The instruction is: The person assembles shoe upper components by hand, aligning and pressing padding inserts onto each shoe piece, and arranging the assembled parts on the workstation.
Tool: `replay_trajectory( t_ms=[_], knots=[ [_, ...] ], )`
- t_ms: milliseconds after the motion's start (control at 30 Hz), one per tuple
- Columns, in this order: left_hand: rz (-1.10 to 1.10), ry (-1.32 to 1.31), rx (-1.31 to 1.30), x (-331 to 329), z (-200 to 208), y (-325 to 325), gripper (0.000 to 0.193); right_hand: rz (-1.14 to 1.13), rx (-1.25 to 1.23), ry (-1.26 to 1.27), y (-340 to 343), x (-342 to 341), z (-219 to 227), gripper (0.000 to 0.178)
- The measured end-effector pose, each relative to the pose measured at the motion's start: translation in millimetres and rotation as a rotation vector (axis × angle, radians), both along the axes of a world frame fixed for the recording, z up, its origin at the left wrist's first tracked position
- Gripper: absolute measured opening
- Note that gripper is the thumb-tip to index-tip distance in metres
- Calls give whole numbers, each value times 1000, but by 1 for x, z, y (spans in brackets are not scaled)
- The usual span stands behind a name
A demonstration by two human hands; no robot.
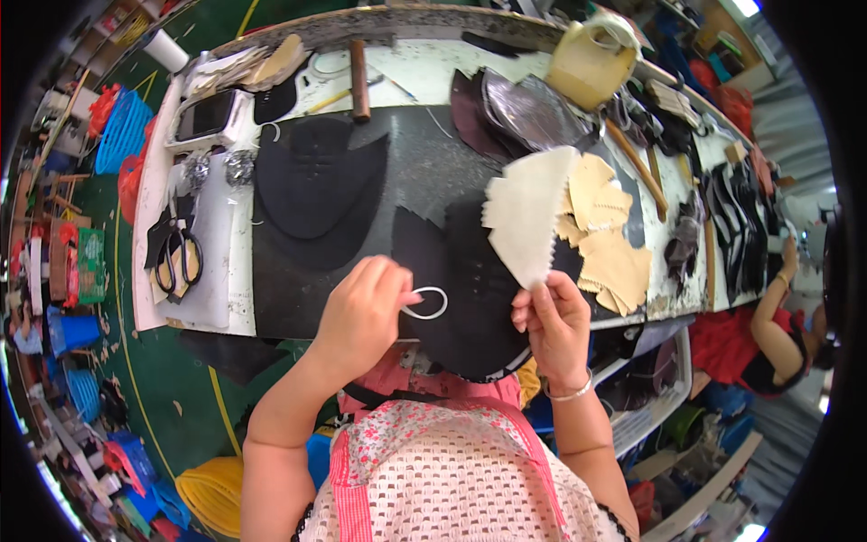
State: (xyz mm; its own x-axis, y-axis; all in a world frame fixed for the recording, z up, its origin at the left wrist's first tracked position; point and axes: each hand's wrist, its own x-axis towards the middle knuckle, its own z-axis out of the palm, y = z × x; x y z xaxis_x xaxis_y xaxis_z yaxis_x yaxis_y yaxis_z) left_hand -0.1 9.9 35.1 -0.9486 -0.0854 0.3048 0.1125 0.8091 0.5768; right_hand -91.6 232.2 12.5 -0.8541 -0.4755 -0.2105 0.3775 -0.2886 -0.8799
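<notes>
My left hand (364,303) is closed in a pinch on a thin white cord loop (445,302), which sticks out to the right of the fingertips. Between thumb and fingers, my right hand (555,327) grips the lower tip of a cream piece of sheet material (531,212) with zigzag-cut edges. Below and between both hands lie dark cut pieces (465,312) at the near edge of the black work mat (415,149). Several tan pieces with zigzag edges (614,262) are piled just beyond the right hand. More black cut pieces (312,194) are stacked on the left.
Scissors (179,257) rest at the table's left. Farther back are a wooden-handled tool (359,81), dark shiny pieces (533,108) and a yellowish jug (591,63). A wooden stick (637,167) lies at right. Another person's arm (778,312) shows at the far right.
</notes>
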Motion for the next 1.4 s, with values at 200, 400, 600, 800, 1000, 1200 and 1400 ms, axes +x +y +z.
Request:
replay_trajectory(
  t_ms=[200, 400, 600, 800, 1000, 1200, 1400],
  knots=[
    [310, -174, 5, 47, -28, -43, 10, -10, -87, -26, 4, 0, 6, 13],
    [16, 161, 53, 25, 8, 8, 39, 157, 444, 464, 10, 3, 45, 7],
    [-498, 239, 396, -8, 39, 58, 40, 410, 383, 824, 22, 15, 84, 13],
    [-755, 54, 754, -26, 25, 57, 30, 501, 121, 688, 44, 8, 76, 6],
    [-655, -333, 1675, -21, -2, 60, 13, 3, -539, -280, 45, 14, 45, 17],
    [-684, -433, 2004, -21, -12, 44, 18, -45, 121, 62, 70, 0, 24, 13],
    [-542, -445, 1942, -15, -7, 43, 21, -129, 1068, 302, 126, -12, 3, 16]
  ],
)
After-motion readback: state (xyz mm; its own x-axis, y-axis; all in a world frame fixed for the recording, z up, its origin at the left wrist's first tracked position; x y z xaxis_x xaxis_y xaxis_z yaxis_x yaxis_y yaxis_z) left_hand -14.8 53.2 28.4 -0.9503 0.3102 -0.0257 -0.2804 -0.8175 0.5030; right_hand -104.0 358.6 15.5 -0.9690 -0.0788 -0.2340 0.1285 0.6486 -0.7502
